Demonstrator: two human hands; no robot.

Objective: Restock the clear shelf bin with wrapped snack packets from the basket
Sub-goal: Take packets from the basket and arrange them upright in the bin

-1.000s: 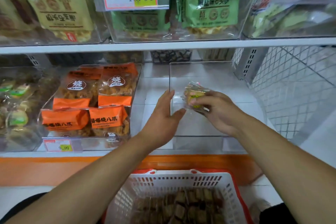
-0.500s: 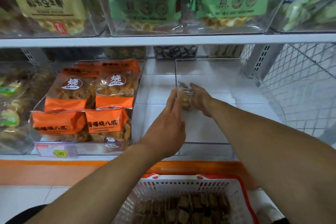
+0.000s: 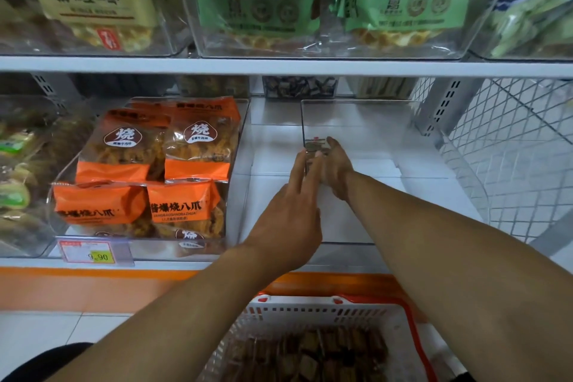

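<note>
shelf [image 3: 279, 67]: white, two levels, clear bins of bagged snacks along it
basket [image 3: 310, 312]: white with red rim, below the shelf's front edge, full of brown wrapped packets
clear bin [image 3: 366, 121]: right part of the lower shelf, by the mesh end panel
left hand [image 3: 288, 214]: fingers straight and slightly apart, against the bin's left wall
right hand [image 3: 336, 164]: inside the bin, fingers clamped on a snack packet [image 3: 316, 146] near its left wall
</note>
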